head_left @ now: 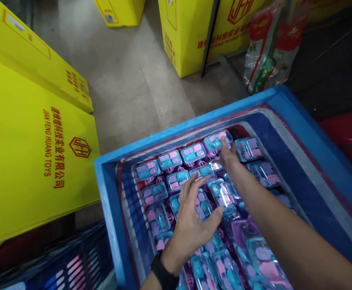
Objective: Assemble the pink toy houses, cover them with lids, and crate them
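Note:
A blue bin [176, 133] holds rows of small clear-lidded plastic cases [169, 160] with pink, lilac and turquoise pieces inside. At the far side of the bin, my right hand [228, 155] grips one clear-lidded case [214, 141], its thumb on top; the other fingers are partly hidden. My left hand [192, 221] hovers over the middle cases, fingers spread and thumb apart, with nothing in it. A black watch [163, 272] is on the left wrist. Purple parts show between the cases, and my right forearm covers some of them.
Large yellow cartons [25, 161] with red print stand on the left, and another yellow carton [188, 44] is beyond the bin. Behind the bin's far corner sits a red, green and silver plastic bag [272, 52]. A dark blue slatted crate [82, 262] lies at the lower left.

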`<state>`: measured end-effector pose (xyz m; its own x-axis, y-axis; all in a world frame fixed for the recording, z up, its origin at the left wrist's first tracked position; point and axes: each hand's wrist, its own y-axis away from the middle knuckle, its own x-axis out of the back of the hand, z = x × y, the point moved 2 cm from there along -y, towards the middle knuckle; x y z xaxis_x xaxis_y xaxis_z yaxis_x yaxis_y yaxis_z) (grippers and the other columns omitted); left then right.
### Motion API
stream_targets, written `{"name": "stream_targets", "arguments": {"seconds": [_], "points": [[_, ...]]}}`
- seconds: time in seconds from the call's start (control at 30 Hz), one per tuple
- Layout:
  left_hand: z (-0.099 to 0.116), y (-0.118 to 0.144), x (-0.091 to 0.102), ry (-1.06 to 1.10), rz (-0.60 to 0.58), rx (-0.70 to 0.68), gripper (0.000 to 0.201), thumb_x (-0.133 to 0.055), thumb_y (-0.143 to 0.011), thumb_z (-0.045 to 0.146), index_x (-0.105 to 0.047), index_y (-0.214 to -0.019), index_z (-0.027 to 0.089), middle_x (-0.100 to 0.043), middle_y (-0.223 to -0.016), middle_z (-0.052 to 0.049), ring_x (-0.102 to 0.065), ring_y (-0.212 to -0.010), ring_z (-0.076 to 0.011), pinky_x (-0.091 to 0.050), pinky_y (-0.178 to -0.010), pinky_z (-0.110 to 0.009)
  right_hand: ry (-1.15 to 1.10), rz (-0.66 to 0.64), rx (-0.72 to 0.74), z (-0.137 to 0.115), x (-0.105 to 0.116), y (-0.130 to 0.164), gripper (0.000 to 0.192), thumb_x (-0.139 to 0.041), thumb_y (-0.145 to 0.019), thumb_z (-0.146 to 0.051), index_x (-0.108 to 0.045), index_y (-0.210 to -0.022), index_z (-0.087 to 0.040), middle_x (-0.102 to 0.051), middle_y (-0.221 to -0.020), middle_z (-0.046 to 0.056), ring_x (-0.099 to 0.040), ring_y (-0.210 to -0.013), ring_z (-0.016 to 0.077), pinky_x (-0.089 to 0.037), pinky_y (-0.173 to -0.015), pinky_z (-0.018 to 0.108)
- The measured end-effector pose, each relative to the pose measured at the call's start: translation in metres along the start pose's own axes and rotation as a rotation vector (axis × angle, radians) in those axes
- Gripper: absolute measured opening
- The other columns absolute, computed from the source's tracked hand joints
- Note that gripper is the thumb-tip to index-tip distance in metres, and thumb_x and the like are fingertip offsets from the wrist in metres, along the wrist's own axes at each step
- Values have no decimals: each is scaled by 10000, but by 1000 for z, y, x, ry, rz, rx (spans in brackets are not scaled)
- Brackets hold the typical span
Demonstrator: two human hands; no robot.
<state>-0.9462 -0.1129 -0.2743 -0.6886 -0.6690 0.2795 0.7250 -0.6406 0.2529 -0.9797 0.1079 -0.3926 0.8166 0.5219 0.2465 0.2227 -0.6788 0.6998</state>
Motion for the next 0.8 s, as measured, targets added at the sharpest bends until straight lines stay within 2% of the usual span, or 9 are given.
{"name": "stream_targets", "arguments": {"seconds": [0.07, 0.13, 0.2, 0.27, 0.33, 0.43, 0.6, 0.73, 0.8], "points": [[0, 0, 0, -4, 6, -11, 560, -687, -902, 343, -477, -1421, 312, -421, -1563, -102, -361, -1489, -308, -320, -1207, -618, 28, 7, -39, -9, 16, 11, 766, -560, -979, -470, -217, -1606, -197, -377, -1596, 211, -527, -1349, 319, -629, -802, 417], [-1, 1, 1, -11, 17, -33, 540, -682, -907, 346, -486, -1408, 298, -435, -1552, -106, -379, -1480, -299, -335, -1202, -601, 36, 1, -22, -16, 46, 31, 613, -595, -967, -409, -408, -1515, -208, -568, -1439, 170, -623, -1223, 283, -623, -812, 398], [-1, 1, 3, -23, 29, -40, 519, -679, -910, 345, -497, -1393, 289, -445, -1546, -107, -396, -1469, -296, -343, -1198, -590, 91, -39, 119, -21, 86, 61, 474, -651, -925, -379, -569, -1374, -251, -673, -1291, 86, -667, -1134, 232, -594, -895, 370], [-1, 0, 6, -34, 31, -32, 499, -670, -918, 343, -503, -1385, 284, -455, -1539, -106, -413, -1460, -290, -352, -1195, -579, 294, -92, 379, -19, 130, 101, 447, -711, -849, -481, -674, -1232, -253, -698, -1236, 63, -651, -1159, 251, -542, -1003, 404], [0, -1, 7, -43, 26, -28, 481, -658, -929, 343, -505, -1381, 281, -468, -1528, -105, -428, -1450, -282, -360, -1193, -567, 579, 9, 458, 0, 172, 142, 576, -718, -757, -656, -703, -1183, -270, -693, -1232, 87, -644, -1155, 323, -529, -1012, 497], [3, -2, 6, -46, 21, -33, 470, -652, -935, 341, -505, -1378, 282, -487, -1509, -104, -440, -1442, -277, -374, -1187, -554, 910, 91, 436, 55, 214, 190, 780, -649, -714, -803, -645, -1303, -291, -579, -1391, 150, -577, -1254, 417, -505, -1002, 612], [4, 0, 0, -45, 12, -53, 488, -655, -935, 331, -492, -1393, 293, -480, -1517, -96, -423, -1455, -277, -380, -1183, -556, 1155, 92, 467, 136, 231, 215, 886, -619, -776, -749, -400, -1531, -341, -403, -1561, 187, -525, -1291, 515, -527, -854, 721], [1, 3, -4, -39, 6, -53, 504, -668, -930, 364, -495, -1399, 302, -475, -1522, -89, -424, -1454, -280, -380, -1181, -565, 1406, -26, 613, 135, 236, 208, 786, -742, -759, -500, -461, -1489, -418, -195, -1692, 137, -602, -1152, 523, -544, -740, 708], [0, 4, -4, -40, 3, -50, 505, -672, -928, 370, -501, -1398, 304, -471, -1529, -87, -424, -1454, -280, -377, -1182, -568, 1478, -130, 701, 127, 236, 202, 839, -773, -715, -305, -465, -1481, -456, -229, -1690, 102, -603, -1165, 497, -549, -772, 695]]}}
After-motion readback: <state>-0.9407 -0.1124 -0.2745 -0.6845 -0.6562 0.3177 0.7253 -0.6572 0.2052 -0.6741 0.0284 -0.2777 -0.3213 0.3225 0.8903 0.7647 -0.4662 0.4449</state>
